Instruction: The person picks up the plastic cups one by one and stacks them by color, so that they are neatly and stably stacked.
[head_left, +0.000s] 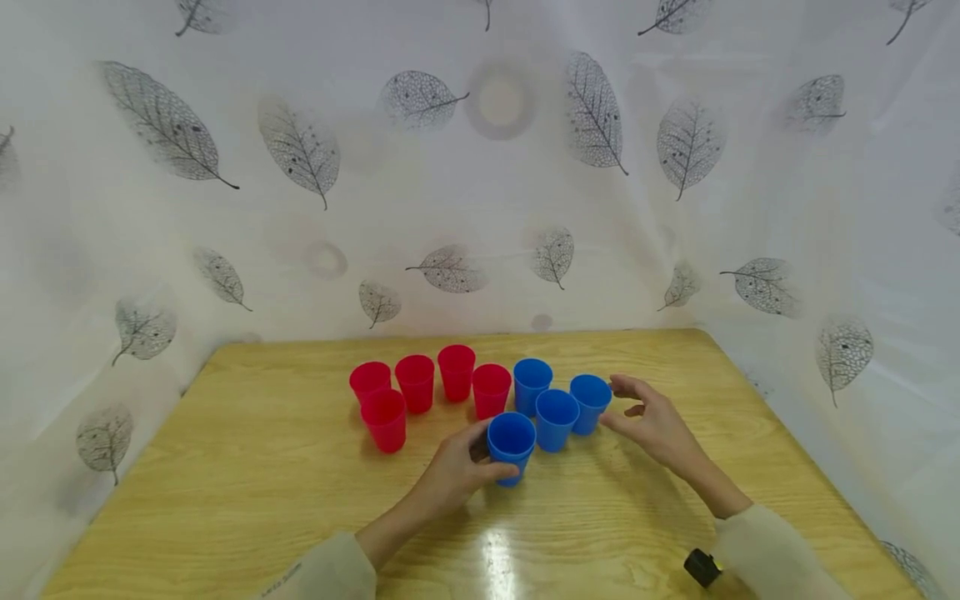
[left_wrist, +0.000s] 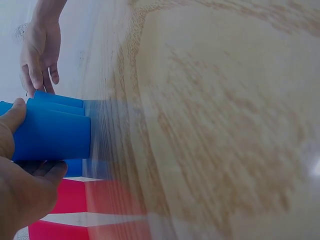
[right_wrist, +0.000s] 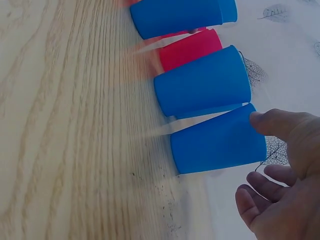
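Head view: left hand (head_left: 453,473) is gripping nested blue cups (head_left: 513,442) toward bench's (head_left: 225,475) near edge, likely stacking; right hand (head_left: 657,423), loosely spread, is hovering by rightmost cup (head_left: 588,406); pinch probably next.

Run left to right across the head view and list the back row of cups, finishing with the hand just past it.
Back-left red cup → second red cup → third red cup → fourth red cup → rear blue cup → rightmost blue cup → right hand.
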